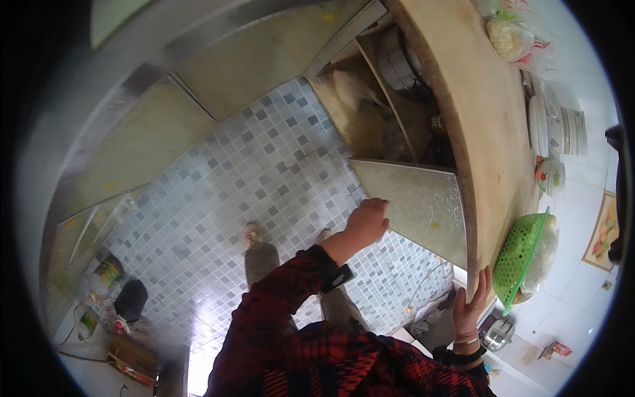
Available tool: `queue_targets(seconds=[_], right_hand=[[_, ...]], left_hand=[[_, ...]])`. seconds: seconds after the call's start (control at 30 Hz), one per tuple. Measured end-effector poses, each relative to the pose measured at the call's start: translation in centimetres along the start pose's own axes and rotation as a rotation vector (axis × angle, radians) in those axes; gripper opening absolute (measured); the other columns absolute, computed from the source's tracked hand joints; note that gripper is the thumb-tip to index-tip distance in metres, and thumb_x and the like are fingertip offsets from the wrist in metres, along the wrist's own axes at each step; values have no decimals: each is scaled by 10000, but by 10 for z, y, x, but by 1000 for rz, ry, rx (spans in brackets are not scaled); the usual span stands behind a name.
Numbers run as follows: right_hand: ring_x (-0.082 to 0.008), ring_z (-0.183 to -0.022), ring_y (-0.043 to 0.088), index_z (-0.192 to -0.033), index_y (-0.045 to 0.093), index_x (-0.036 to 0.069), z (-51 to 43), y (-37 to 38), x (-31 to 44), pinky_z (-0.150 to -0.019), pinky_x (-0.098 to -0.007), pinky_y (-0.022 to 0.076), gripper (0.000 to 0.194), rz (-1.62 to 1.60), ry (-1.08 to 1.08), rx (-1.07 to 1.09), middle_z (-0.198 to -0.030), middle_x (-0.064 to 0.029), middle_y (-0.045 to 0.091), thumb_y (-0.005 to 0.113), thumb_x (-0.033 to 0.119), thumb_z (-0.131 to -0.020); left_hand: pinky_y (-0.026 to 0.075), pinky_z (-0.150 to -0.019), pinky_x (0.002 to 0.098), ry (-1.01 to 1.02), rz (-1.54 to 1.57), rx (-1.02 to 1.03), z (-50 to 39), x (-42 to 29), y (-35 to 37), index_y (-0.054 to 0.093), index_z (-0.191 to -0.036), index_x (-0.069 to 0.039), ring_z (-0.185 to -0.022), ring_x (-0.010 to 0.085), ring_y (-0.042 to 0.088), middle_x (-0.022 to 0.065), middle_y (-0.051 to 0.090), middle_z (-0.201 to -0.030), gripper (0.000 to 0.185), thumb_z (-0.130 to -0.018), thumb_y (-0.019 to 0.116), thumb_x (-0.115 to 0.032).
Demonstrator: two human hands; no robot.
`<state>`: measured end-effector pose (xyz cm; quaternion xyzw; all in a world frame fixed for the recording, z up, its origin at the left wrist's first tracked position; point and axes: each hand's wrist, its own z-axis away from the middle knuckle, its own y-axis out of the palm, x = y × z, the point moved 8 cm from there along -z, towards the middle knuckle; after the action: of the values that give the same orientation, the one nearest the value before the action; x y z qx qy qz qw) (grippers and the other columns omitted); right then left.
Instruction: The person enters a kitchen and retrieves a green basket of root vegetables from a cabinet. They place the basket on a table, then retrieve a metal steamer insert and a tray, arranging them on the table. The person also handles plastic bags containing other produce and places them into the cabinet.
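Observation:
My left hand (365, 223) is curled, back upward, beside the lower edge of a pale cabinet door (421, 203) with a white branch pattern. Its palm side is hidden, so I cannot tell whether it grips the door. My right hand (472, 302) rests at the end of the wooden countertop (488, 129), thumb and fingers apart around the corner. Next to the door the cabinet is open. A pale bag-like bundle (352, 89) lies on its lower level, and a metal pot (399, 62) stands above the shelf board (387, 99).
A green plastic basket (518, 263) with bagged contents stands on the counter near my right hand. Beyond it are bowls (549, 177), stacked plates (538, 126) and bagged food (511, 39). Bottles (105, 275) and a cardboard box (131, 357) stand left on the tiled floor (238, 173).

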<state>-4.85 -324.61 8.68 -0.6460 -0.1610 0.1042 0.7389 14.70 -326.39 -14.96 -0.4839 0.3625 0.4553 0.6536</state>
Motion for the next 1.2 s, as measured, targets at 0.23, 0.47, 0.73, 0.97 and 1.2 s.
queue_targets(seconds=[0.23, 0.47, 0.73, 0.97, 1.2], right_hand=[[-438, -1202, 301, -1298, 281, 28, 9, 28, -21, -992, -488, 257, 665, 223, -48, 21, -1299, -282, 280, 541, -22, -689], [-451, -1235, 226, -1285, 292, 26, 23, 39, -37, -998, -491, 236, 660, 358, -67, -16, -1324, -296, 205, 558, 12, -682], [-464, -1230, 220, -1270, 286, -17, 23, 40, -33, -995, -529, 191, 614, 276, -148, -3, -1321, -330, 187, 507, 16, -697], [-466, -1241, 195, -1267, 294, 7, 30, 40, -38, -995, -536, 193, 627, 246, -142, -8, -1329, -330, 157, 520, 40, -683], [-461, -1234, 229, -1248, 341, 26, 40, 40, -51, -970, -523, 255, 598, 305, -104, -24, -1333, -310, 202, 538, 17, -684]], left_hand=[[335, -936, 420, 240, 108, -176, -102, -43, 46, 387, -1198, 9, -1113, 356, 398, 216, 412, -1202, 581, -682, 601, -148], [346, -892, 415, 272, 132, -24, -148, -51, 77, 415, -1148, -3, -1084, 338, 419, 192, 462, -1121, 525, -664, 595, -102], [348, -795, 423, 359, 150, -256, -53, -36, 45, 459, -897, -18, -844, 313, 458, 155, 476, -912, 238, -699, 577, -77], [364, -770, 418, 419, 146, -293, -77, -44, 51, 466, -902, -10, -810, 315, 468, 156, 483, -889, 261, -671, 580, -57], [380, -795, 426, 430, 92, -158, -133, -51, 80, 504, -975, -9, -920, 338, 497, 172, 528, -937, 292, -686, 497, -53]])
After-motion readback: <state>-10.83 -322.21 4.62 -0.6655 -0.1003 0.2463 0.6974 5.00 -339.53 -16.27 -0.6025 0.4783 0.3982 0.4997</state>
